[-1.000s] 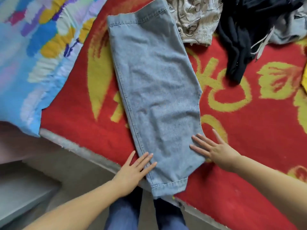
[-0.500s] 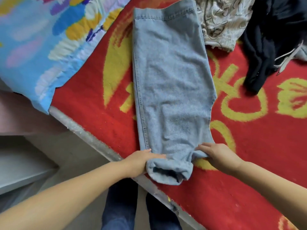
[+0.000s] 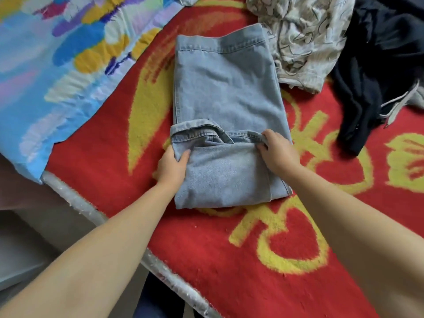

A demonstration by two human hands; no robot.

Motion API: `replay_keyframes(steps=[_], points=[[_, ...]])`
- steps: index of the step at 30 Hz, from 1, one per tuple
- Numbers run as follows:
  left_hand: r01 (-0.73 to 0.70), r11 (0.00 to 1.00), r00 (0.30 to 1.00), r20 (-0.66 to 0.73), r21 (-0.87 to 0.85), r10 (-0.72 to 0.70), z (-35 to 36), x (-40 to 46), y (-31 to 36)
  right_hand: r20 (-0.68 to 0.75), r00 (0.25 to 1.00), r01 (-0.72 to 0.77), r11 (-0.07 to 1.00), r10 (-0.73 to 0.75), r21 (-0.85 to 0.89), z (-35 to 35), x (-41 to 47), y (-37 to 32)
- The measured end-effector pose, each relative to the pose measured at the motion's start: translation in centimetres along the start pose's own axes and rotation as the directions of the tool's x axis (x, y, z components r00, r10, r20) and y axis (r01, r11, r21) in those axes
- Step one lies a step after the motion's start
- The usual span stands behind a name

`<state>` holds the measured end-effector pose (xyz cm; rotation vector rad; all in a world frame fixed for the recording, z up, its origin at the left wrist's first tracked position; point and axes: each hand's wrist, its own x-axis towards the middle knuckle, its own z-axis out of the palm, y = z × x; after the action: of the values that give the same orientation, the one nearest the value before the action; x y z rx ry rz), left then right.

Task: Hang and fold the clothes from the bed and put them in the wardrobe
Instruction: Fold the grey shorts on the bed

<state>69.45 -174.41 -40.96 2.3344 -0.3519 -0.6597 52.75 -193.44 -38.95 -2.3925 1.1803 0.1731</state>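
The light blue jeans (image 3: 226,92) lie flat on the red blanket (image 3: 229,260) with its yellow pattern, their near end doubled over onto the rest so that a hemmed edge with visible stitching runs across the middle of the denim and a smooth folded panel faces the person; the far hem lies straight, and the fabric is faded, soft-looking and only slightly creased. The left hand (image 3: 172,165) grips the left edge of the folded panel, thumb on top and fingers curled under the cloth. The right hand (image 3: 276,150) pinches the hemmed edge at the right side of the fold, fingers bent round it. Just beyond the jeans to the right, touching their far right corner, sits a crumpled cream garment with dark line prints (image 3: 302,35), and further right of the jeans, well apart from them, a black garment (image 3: 376,72) lies heaped with a pale drawstring trailing out. Left of the jeans, a blue sheet with bright colour patches (image 3: 57,72) overlaps the blanket's edge. No container shows here
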Motion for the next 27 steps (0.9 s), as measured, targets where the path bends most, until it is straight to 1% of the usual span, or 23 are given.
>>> replay_keyframes(steps=[1, 2, 3, 4, 5, 6, 7, 8, 9, 10, 11, 12, 13, 15, 16, 18, 20, 22, 23, 24, 25, 26, 27], points=[[0.034, 0.999, 0.999, -0.011, 0.021, -0.034, 0.1, 0.0, -0.2, -0.033, 0.999, -0.024, 0.999, 0.022, -0.034, 0.6, -0.4, 0.0], [0.024, 0.999, 0.999, -0.039, 0.037, -0.023, -0.3, -0.3, -0.3, -0.071, 0.997, -0.024, 0.998, 0.020, -0.065, 0.8, -1.2, -0.2], [-0.056, 0.995, 0.993, -0.094, 0.081, 0.064, -0.9, -0.8, -0.4, -0.121, 0.992, 0.020, 0.995, -0.031, -0.093, 0.9, -2.2, -0.6], [-0.196, 0.965, 0.964, -0.146, 0.173, 0.222, -1.6, -1.5, -0.4, -0.163, 0.978, 0.111, 0.987, -0.130, -0.120, 1.1, -3.5, -0.9], [-0.351, 0.886, 0.900, -0.151, 0.302, 0.408, -2.2, -2.6, -0.6, -0.184, 0.944, 0.244, 0.956, -0.273, -0.165, 1.4, -5.0, -1.0], [-0.493, 0.765, 0.816, -0.085, 0.415, 0.572, -2.4, -4.2, -0.9, -0.154, 0.892, 0.386, 0.893, -0.425, -0.230, 1.8, -6.5, -1.0], [-0.617, 0.618, 0.725, 0.047, 0.487, 0.687, -2.1, -6.3, -1.6, -0.062, 0.838, 0.502, 0.811, -0.542, -0.300, 2.3, -7.9, -0.8], [-0.703, 0.472, 0.650, 0.211, 0.532, 0.730, -1.4, -8.6, -2.5, 0.062, 0.808, 0.564, 0.739, -0.586, -0.369, 2.8, -9.1, -0.3], [-0.745, 0.360, 0.613, 0.363, 0.561, 0.702, -0.5, -10.6, -3.4, 0.178, 0.814, 0.572, 0.705, -0.554, -0.420, 3.0, -9.6, 0.5], [-0.751, 0.315, 0.627, 0.479, 0.581, 0.614, 0.3, -11.8, -4.1, 0.254, 0.846, 0.532, 0.713, -0.469, -0.456, 3.0, -9.5, 1.2], [-0.721, 0.337, 0.680, 0.526, 0.605, 0.512, 1.1, -12.0, -4.4, 0.287, 0.887, 0.459, 0.743, -0.361, -0.487, 2.9, -8.9, 1.8], [-0.661, 0.388, 0.745, 0.505, 0.642, 0.436, 1.8, -11.6, -4.3, 0.323, 0.909, 0.401, 0.760, -0.262, -0.511, 2.6, -8.2, 2.2], [-0.601, 0.433, 0.797, 0.463, 0.672, 0.389, 2.5, -10.7, -3.9, 0.334, 0.916, 0.376, 0.761, -0.220, -0.529, 2.5, -7.5, 2.7], [-0.537, 0.443, 0.843, 0.451, 0.718, 0.292, 3.4, -8.7, -2.7, 0.346, 0.918, 0.359, 0.779, -0.194, -0.514, 2.6, -6.5, 3.2], [-0.533, 0.419, 0.846, 0.476, 0.735, 0.240, 3.6, -8.2, -2.2, 0.366, 0.915, 0.347, 0.794, -0.170, -0.499, 2.4, -6.2, 3.0], [-0.563, 0.373, 0.825, 0.528, 0.737, 0.202, 3.4, -7.9, -1.0, 0.411, 0.899, 0.343, 0.825, -0.149, -0.450, 1.5, -6.1, 2.4], [-0.624, 0.369, 0.771, 0.620, 0.689, 0.145, 1.9, -8.0, 0.5, 0.514, 0.851, 0.342, 0.860, -0.112, -0.379, -1.1, -5.9, 1.0], [-0.676, 0.405, 0.680, 0.733, 0.616, 0.021, -0.6, -8.4, 2.6, 0.654, 0.747, 0.378, 0.886, -0.121, -0.268, -3.5, -6.0, -0.4], [-0.704, 0.438, 0.601, 0.798, 0.559, -0.051, -2.1, -8.9, 3.6, 0.724, 0.679, 0.412, 0.880, -0.125, -0.235, -4.2, -6.6, -1.3], [-0.730, 0.482, 0.488, 0.863, 0.485, -0.130, -3.5, -9.4, 4.5, 0.799, 0.594, 0.456, 0.857, -0.093, -0.240, -4.6, -7.4, -1.9], [-0.743, 0.531, 0.351, 0.913, 0.407, -0.208, -4.8, -10.0, 5.3, 0.861, 0.508, 0.446, 0.860, -0.014, -0.249, -4.8, -8.0, -2.5], [-0.741, 0.574, 0.213, 0.933, 0.349, -0.292, -5.9, -10.4, 6.1, 0.923, 0.381, 0.588, 0.784, -0.051, -0.199, -5.2, -8.6, -2.9], [-0.718, 0.618, 0.096, 0.925, 0.320, -0.367, -6.9, -10.4, 7.1, 0.921, 0.374, 0.561, 0.817, -0.109, -0.131, -6.0, -9.0, -3.3]])
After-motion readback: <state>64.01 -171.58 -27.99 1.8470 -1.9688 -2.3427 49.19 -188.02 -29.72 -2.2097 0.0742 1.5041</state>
